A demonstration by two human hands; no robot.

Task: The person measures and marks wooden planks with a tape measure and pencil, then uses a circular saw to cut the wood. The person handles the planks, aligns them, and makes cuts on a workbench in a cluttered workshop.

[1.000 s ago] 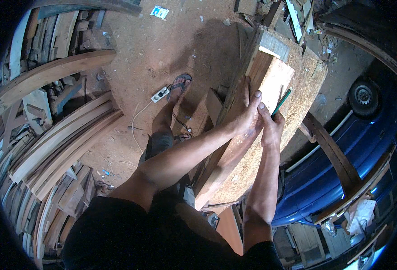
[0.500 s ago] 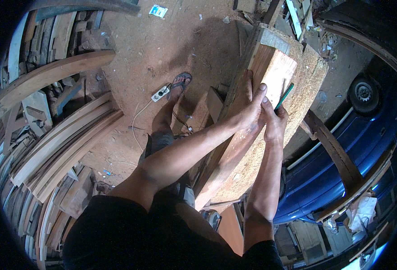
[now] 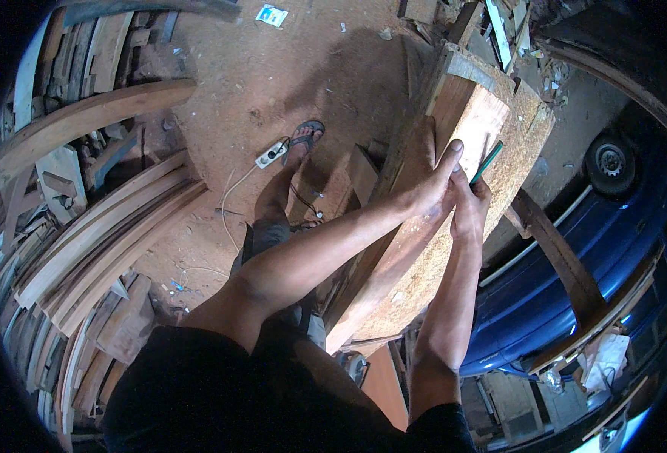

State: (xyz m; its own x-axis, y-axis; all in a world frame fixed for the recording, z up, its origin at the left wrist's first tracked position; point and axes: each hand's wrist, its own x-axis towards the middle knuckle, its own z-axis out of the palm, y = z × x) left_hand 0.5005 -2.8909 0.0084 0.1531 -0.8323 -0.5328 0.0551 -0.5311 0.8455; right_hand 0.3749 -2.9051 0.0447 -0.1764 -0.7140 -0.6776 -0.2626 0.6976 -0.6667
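Observation:
A long squared wooden beam point(image 3: 382, 285) lies aslant over a sawdust-covered bench point(image 3: 527, 139), its pale far end brightly lit. My left hand point(image 3: 433, 181) is wrapped over the beam near that end, fingers down the left side and thumb on top. Close beside it, my right hand point(image 3: 469, 208) is closed on a green pencil point(image 3: 487, 161), which points up and away past the beam's right side. The right thumb lies near the left thumb on the wood. The right fingertips under the beam's edge are hidden.
Stacked planks point(image 3: 103, 234) and a curved board point(image 3: 99, 113) fill the left side. A power strip point(image 3: 271, 153) with a cord lies on the dirt floor by my sandalled foot point(image 3: 305, 137). At right are a blue car point(image 3: 545, 302), a wheel point(image 3: 611, 162) and a timber post point(image 3: 564, 260).
Both hands and the far end of the beam have shifted slightly to the right. The grips on the beam and the pencil look the same.

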